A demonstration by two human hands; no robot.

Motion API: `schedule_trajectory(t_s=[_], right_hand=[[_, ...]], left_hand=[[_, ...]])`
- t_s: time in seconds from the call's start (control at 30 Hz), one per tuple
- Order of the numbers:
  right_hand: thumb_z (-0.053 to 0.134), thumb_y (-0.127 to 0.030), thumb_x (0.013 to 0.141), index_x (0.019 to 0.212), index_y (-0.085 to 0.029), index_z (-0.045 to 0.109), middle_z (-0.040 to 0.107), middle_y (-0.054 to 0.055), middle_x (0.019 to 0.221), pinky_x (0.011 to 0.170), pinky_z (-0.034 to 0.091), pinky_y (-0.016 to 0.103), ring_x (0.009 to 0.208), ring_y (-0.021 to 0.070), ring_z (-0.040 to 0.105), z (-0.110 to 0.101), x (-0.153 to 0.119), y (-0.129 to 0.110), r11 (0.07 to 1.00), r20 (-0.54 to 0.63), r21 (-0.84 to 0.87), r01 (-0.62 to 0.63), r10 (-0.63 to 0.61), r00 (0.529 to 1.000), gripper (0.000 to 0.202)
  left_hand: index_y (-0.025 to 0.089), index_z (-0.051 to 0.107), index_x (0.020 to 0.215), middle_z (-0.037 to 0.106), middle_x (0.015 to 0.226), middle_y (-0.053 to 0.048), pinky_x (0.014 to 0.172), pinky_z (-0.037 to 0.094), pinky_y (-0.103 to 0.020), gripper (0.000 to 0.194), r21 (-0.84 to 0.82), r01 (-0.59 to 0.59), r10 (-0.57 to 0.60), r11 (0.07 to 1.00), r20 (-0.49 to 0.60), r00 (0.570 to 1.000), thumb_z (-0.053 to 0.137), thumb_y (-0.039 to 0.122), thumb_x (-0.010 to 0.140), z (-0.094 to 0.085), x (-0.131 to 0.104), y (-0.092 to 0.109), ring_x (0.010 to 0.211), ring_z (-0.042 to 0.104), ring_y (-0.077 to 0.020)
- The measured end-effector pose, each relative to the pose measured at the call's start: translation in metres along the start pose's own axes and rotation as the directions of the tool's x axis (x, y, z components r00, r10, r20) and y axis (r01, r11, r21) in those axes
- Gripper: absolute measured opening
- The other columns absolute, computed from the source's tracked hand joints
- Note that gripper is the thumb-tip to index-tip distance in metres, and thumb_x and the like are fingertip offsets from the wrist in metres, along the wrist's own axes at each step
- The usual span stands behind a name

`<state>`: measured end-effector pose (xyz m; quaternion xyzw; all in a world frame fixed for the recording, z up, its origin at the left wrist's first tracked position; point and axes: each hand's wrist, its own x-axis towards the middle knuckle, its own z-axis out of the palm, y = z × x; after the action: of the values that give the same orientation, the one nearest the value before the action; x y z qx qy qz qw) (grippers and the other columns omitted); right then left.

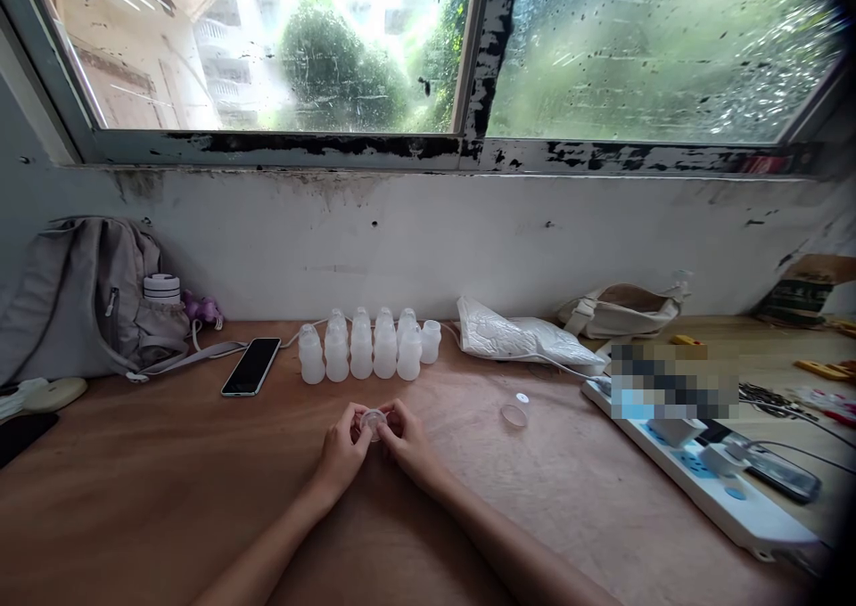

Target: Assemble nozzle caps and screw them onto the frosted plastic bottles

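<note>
Low over the wooden table, my left hand (343,450) and my right hand (409,446) meet around a small clear round plastic piece (373,421), possibly a cap or lid. Fingers and thumbs of both hands pinch it from opposite sides. Beyond them stand several small frosted white bottles (361,348) in close rows, most with clear domed tops. One shorter bottle (431,343) at the right end shows no dome. To the right of my hands lie a clear round cap (514,416) and a small white piece (522,398) touching or near it.
A phone (251,367) and a grey backpack (94,294) are at the left. Behind on the right lies a white plastic packet (522,334) near a beige bag (621,310). A power strip (702,472) with plugs and cables runs along the right side.
</note>
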<state>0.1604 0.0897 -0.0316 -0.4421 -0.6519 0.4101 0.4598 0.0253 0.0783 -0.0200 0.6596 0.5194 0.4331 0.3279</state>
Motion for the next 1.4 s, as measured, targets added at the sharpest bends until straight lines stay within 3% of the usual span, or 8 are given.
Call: schedule_trajectory(t_s=[0.17,0.37,1.03,1.23,1.4], right_hand=[[0.048,-0.035,0.081,0.08,-0.016,0.053,0.049,-0.006,0.048,0.035,0.033,0.018,0.035,0.0066,0.042,-0.001,0.001,-0.003,0.998,0.004,0.043,-0.044,0.044,0.999,0.02],[0.049,-0.036,0.081,0.074,-0.015,0.055,0.047,-0.006,0.045,0.035,0.031,0.018,0.035,0.0066,0.041,-0.002,0.0,-0.005,0.997,0.003,0.05,-0.06,0.06,0.998,0.023],[0.05,-0.03,0.078,0.07,-0.017,0.053,0.055,-0.002,0.057,0.042,0.036,0.019,0.046,0.0089,0.046,0.0,-0.001,0.002,0.998,-0.029,-0.055,-0.01,0.008,1.0,0.015],[0.049,-0.024,0.076,0.069,-0.018,0.051,0.052,-0.003,0.056,0.045,0.036,0.02,0.049,0.0097,0.046,0.0,-0.001,-0.007,0.994,-0.048,-0.107,0.011,-0.016,0.999,0.01],[0.049,-0.016,0.071,0.079,-0.018,0.053,0.05,-0.004,0.057,0.049,0.036,0.02,0.051,0.0098,0.045,-0.001,-0.002,-0.012,0.988,-0.059,-0.136,0.069,-0.078,0.995,0.009]], left_hand=[[0.018,0.052,0.084,0.06,0.064,0.0,0.043,0.038,-0.019,0.021,-0.071,0.034,-0.032,0.997,0.029,0.999,0.042,0.036,0.082,0.0,0.0,0.001,0.047,0.053,-0.0113],[0.018,0.05,0.078,0.051,0.051,0.004,0.035,0.033,-0.017,0.026,-0.115,0.056,-0.049,0.992,0.067,0.997,0.039,0.041,0.083,0.001,0.0,0.0,0.037,0.046,-0.009],[0.019,0.044,0.074,0.056,0.056,0.003,0.036,0.035,-0.017,0.022,-0.069,0.052,-0.047,0.996,0.068,0.997,0.043,0.04,0.081,0.002,-0.001,-0.003,0.039,0.049,-0.0093],[0.02,0.046,0.075,0.06,0.061,0.0,0.043,0.04,-0.02,0.019,-0.018,0.031,-0.03,0.999,0.036,0.999,0.045,0.038,0.08,0.0,-0.002,0.002,0.047,0.056,-0.0125],[0.021,0.049,0.084,0.062,0.069,-0.001,0.056,0.044,-0.023,0.013,0.03,-0.009,0.01,0.999,-0.006,1.0,0.049,0.032,0.078,0.001,-0.002,0.004,0.061,0.061,-0.015]])
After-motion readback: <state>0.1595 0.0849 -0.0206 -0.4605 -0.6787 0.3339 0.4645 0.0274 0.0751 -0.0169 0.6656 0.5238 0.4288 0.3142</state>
